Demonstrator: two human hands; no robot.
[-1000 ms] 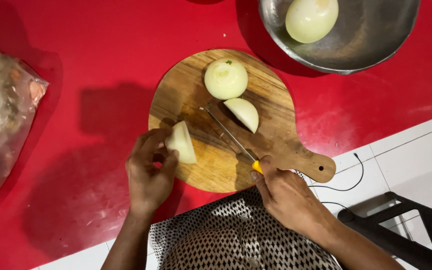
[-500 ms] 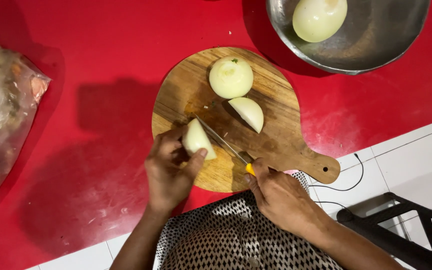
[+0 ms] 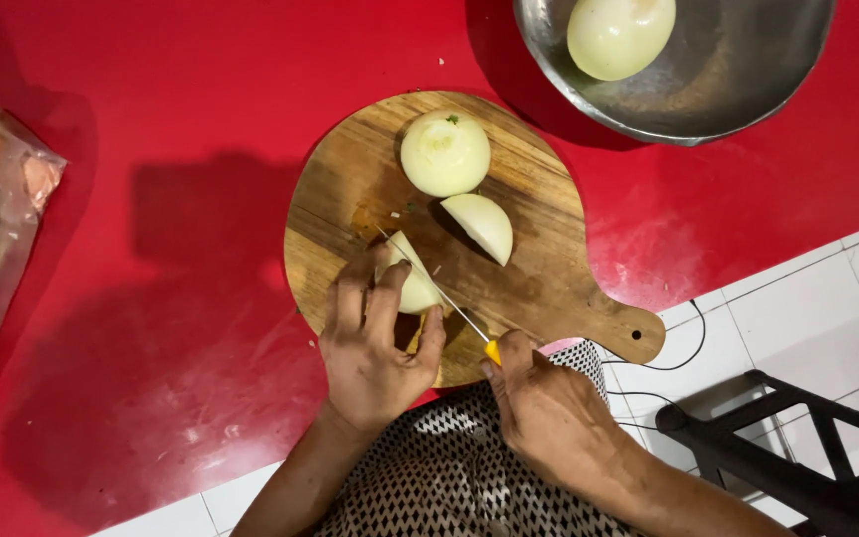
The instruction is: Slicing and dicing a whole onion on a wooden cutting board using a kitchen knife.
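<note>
Knife (image 3: 439, 288) now slicing onion wedge (image 3: 412, 283), under left hand (image 3: 375, 348) grip

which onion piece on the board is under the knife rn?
The onion wedge at the board's near-left, pinned by the left hand, with the knife blade across it. The other wedge and the onion half lie untouched farther back.

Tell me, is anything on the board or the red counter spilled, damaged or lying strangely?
Nothing stands out. The left hand steadies an onion piece under the knife in the right hand. The cutting board lies flat on the red counter, with only tiny scraps.
</note>
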